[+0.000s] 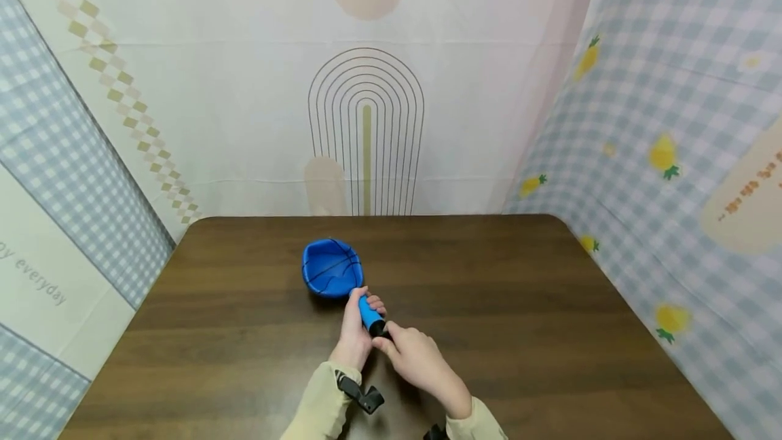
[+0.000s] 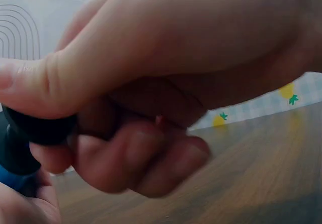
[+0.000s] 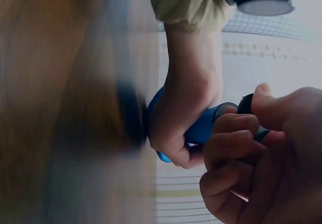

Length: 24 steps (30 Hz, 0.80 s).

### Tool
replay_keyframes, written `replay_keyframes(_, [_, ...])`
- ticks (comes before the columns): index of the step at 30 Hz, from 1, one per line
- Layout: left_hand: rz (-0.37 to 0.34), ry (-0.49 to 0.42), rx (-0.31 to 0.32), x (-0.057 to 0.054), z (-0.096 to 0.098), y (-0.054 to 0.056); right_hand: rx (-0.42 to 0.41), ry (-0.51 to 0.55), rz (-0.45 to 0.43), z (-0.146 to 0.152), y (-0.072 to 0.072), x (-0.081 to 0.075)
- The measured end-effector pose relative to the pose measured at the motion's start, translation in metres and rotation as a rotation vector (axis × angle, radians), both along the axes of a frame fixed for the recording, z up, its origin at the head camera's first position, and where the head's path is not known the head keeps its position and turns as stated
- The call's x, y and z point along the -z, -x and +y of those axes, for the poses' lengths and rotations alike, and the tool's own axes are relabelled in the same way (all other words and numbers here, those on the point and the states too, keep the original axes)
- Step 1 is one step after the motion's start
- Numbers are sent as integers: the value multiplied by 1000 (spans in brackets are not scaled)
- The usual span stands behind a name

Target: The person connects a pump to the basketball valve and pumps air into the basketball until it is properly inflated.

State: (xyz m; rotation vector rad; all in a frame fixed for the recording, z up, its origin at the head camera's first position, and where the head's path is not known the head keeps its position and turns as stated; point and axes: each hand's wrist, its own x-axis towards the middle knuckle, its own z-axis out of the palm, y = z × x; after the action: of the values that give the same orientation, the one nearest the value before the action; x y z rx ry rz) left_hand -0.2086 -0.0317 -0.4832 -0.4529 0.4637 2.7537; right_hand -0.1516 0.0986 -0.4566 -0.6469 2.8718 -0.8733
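Observation:
A deflated blue ball (image 1: 326, 278) with black basketball lines is caved in like a bowl on the table. My left hand (image 1: 354, 333) grips the blue barrel of a hand pump (image 1: 369, 313) at the ball's near edge. Fingers of my right hand (image 1: 418, 360) pinch the pump's black end. Close up in the right wrist view, thumb and fingers hold the black handle (image 3: 245, 104), just apart from the barrel's dark cap. Whether a needle joins pump and ball is hidden behind the left hand.
The brown wooden table (image 1: 519, 290) extends around both hands. A pale patterned cloth (image 1: 244, 121) hangs behind its far edge, with checked cloth (image 1: 702, 87) along the sides. Black straps (image 1: 360, 392) with cameras sit over the sleeves.

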Motion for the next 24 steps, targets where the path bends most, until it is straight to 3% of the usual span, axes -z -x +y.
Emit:
replay_keyframes(5, [28,48,7,4,-4,3,10,54,-36,1,-6,-1])
replay_keyframes(11, [10,162,24,15,-2,8,29,90,-83,15,-27,-7])
replay_keyframes(19, [9,152,33,13,-2,8,-48,176,-195,47,-61,-23])
replay_keyframes(21, [13,151,36,11,-2,7,-42,180,-193,50,-65,-26])
replay_keyframes(24, [10,146,36,9,-2,7,-16,154,-125,50,-64,-27])
